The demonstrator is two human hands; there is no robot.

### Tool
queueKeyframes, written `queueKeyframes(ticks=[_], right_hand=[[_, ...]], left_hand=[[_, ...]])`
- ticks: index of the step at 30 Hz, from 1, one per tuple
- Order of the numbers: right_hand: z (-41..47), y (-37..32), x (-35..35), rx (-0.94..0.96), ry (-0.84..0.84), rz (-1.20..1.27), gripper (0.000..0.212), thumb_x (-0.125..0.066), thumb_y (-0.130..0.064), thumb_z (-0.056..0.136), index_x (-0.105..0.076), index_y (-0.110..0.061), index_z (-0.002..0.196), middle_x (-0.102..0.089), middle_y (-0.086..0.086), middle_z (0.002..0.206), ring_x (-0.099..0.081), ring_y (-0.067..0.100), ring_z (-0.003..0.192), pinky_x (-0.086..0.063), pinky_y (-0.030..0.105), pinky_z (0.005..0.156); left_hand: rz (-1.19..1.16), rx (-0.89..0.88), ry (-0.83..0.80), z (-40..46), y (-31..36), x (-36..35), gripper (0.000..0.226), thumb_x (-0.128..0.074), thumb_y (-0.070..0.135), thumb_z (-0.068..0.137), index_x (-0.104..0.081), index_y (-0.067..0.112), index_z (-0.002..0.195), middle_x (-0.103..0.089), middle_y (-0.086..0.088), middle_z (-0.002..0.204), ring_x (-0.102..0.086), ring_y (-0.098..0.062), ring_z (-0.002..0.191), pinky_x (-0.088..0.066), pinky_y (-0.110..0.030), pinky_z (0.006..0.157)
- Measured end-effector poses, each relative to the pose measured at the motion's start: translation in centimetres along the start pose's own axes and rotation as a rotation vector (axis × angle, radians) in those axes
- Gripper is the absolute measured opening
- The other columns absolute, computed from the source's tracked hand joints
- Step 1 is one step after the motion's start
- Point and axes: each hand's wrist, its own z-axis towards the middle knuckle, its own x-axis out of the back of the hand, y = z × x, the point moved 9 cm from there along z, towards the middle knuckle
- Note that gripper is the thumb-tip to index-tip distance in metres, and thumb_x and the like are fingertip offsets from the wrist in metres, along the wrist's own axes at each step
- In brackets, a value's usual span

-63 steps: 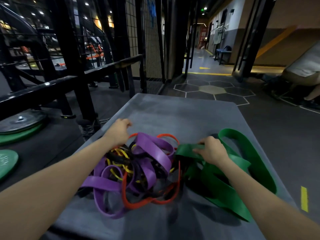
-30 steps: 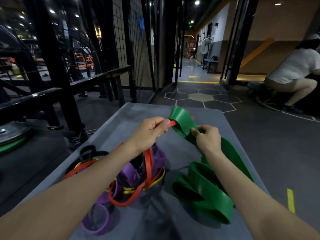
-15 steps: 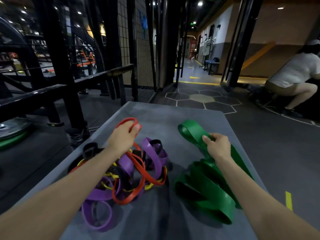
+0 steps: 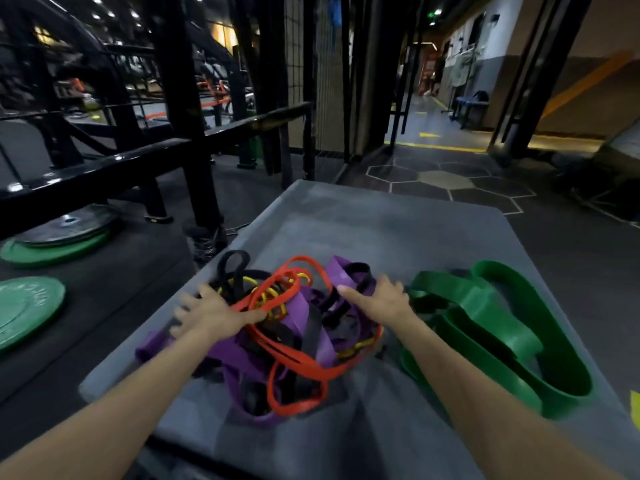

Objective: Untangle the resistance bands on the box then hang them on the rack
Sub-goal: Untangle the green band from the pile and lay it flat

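Note:
A tangle of bands lies on the grey box (image 4: 381, 220): purple bands (image 4: 298, 306), red bands (image 4: 304, 365), thin yellow ones (image 4: 270, 296) and black ones (image 4: 235, 268). A wide green band (image 4: 485, 327) lies apart from the tangle on the box's right side. My left hand (image 4: 214, 317) rests on the tangle's left side with fingers spread, its thumb against a red band. My right hand (image 4: 377, 299) lies on the tangle's right side over purple and black bands, thumb stretched out to the left. Neither hand plainly grips a band.
Green and black weight plates (image 4: 27, 310) lie on the floor at the left. A black steel rack (image 4: 180, 98) with a horizontal rail (image 4: 138, 161) stands beyond the box on the left. Dark floor with hexagon markings (image 4: 446, 178) runs ahead and right.
My right hand let go of the green band, which now lies on the box, and moved left onto the tangle. My left hand dropped the red loop and came down on the pile.

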Motion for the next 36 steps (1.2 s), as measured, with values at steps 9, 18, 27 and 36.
queueKeyframes(ticks=[9, 18, 27, 36], right_hand=[[-0.6, -5.5, -9.7, 0.097, -0.218, 0.356, 0.03, -0.068, -0.029, 0.083, -0.052, -0.017, 0.106, -0.061, 0.006, 0.1, -0.053, 0.015, 0.095, -0.043, 0.027, 0.082], [-1.4, -15.3, -12.6, 0.253, -0.231, 0.614, 0.024, -0.056, -0.014, 0.09, -0.061, -0.009, 0.113, -0.066, 0.02, 0.112, -0.061, 0.031, 0.103, -0.045, 0.046, 0.098], [0.7, -13.3, -17.7, 0.13, -0.324, 0.517, 0.038, -0.061, -0.034, 0.085, -0.062, -0.003, 0.107, -0.066, 0.021, 0.107, -0.058, 0.024, 0.091, -0.047, 0.05, 0.093], [0.5, -12.0, -11.5, 0.138, -0.136, 0.367, 0.041, -0.048, -0.027, 0.096, -0.049, 0.002, 0.125, -0.056, 0.018, 0.126, -0.053, 0.029, 0.115, -0.038, 0.031, 0.096]], left_hand=[[-0.563, 0.027, -0.125, 1.7, -3.2, -1.9, 0.057, -0.085, 0.04, 0.031, -0.065, 0.004, 0.069, -0.068, -0.011, 0.076, -0.063, -0.026, 0.07, -0.05, -0.035, 0.065], [-1.009, -0.018, -0.02, 5.4, -5.2, 3.2, 0.014, -0.08, 0.005, 0.063, -0.067, 0.006, 0.07, -0.065, -0.015, 0.071, -0.057, -0.018, 0.052, -0.051, -0.029, 0.057], [-0.364, -0.113, -0.032, 6.8, -6.6, 1.8, 0.03, -0.061, 0.041, 0.085, -0.055, 0.016, 0.069, -0.06, -0.012, 0.084, -0.058, -0.029, 0.095, -0.045, -0.032, 0.078], [-0.028, -0.245, 0.299, 6.1, -4.1, 5.3, 0.095, -0.062, 0.058, 0.077, -0.023, 0.002, 0.142, -0.011, -0.018, 0.154, -0.012, -0.034, 0.142, -0.013, -0.043, 0.115]])
